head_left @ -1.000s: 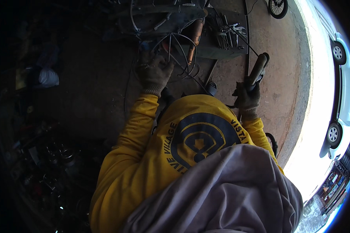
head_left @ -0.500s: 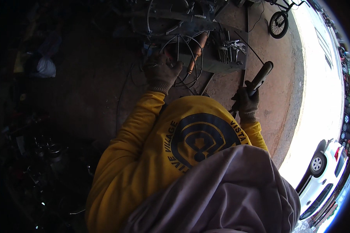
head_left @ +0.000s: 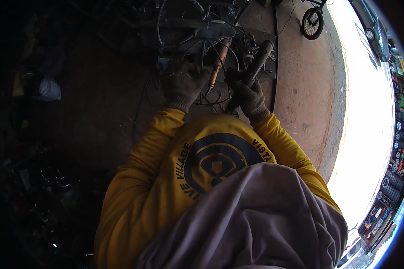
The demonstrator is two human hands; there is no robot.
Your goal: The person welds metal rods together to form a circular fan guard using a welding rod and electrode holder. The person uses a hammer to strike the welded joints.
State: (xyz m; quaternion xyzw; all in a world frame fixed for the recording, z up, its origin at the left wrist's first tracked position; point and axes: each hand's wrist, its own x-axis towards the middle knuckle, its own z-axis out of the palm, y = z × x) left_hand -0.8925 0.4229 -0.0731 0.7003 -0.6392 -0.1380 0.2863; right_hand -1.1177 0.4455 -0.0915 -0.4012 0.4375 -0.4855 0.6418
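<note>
My left hand [head_left: 182,85], in a dark work glove, reaches to the near side of a dark metal frame [head_left: 188,31]. Its thumb stands apart, while its fingertips are lost in shadow, so I cannot see whether they grip anything. My gloved right hand [head_left: 250,98] is closed around a dark tube-shaped tool [head_left: 260,62], whose thick end tilts up and to the far right. Between the hands lies a copper-orange handle [head_left: 218,62] with a black cable [head_left: 211,96] looping around it.
Thin rods [head_left: 244,47] lie on a low dark surface [head_left: 270,67] beyond my right hand. A bicycle wheel [head_left: 312,23] stands at the far right, near the bright roadway [head_left: 363,134]. A white plastic bag [head_left: 49,88] and dim clutter [head_left: 54,179] are on the left.
My right hand has brought the tube-shaped tool left and forward, from beside the low surface to near the orange handle. The left hand stays at the metal frame. The view has shifted slightly.
</note>
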